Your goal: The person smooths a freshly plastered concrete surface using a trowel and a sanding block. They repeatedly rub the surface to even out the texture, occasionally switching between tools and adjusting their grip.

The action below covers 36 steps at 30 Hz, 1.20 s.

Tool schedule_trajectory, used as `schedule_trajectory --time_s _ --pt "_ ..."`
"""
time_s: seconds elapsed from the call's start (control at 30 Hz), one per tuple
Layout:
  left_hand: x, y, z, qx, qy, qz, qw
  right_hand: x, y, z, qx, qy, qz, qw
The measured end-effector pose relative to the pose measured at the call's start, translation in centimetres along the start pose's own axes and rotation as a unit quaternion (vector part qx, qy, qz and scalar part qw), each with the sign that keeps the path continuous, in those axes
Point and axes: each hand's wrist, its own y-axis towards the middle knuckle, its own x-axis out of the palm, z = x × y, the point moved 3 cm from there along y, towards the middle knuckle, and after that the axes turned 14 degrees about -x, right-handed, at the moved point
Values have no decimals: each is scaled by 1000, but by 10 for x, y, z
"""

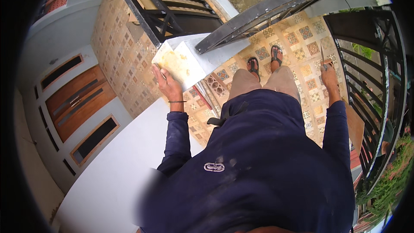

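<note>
My left hand [169, 85] rests with straightened fingers against the corner of a white masonry ledge [177, 64], whose face has yellowish, rough patches. A dark metal bar [258, 11] angles out from the ledge. At the right, my right hand [328, 77] is closed on a thin metal-bladed tool [322, 56], apparently a scraper seen nearly edge-on, with a light brown part at the fingers. My feet in dark sandals stand on the patterned tile floor [302, 77] between the two hands.
Black railings [177, 0] rise beyond the ledge; a slatted gate [366, 73] with plants behind curves along the right. Pipes [207, 101] and a perforated block [214, 85] lie below the ledge. A white wall [108, 159] stands close on my left, a wooden double door [79, 99] farther off.
</note>
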Motion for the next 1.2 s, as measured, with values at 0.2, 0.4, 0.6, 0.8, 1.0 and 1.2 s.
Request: schedule_trajectory --time_s 0.2,0.4,0.6,0.8,1.0,1.2 --pt "26 -104 56 98 110 -90 985 73 -44 -59 -42 -101 -222 969" --pt "11 -34 74 63 168 -122 976 70 -50 -19 -17 -97 -215 972" --pt "26 -69 65 121 156 -116 973 58 -55 35 -1 -13 -84 996" --pt "8 -1 50 118 81 -50 989 87 -91 16 47 -99 -131 985" --pt "14 -42 20 178 100 -77 976 121 -123 -5 62 -27 -131 989" --pt "-47 31 -72 -140 -60 -67 986 142 -175 14 74 -7 -116 991"
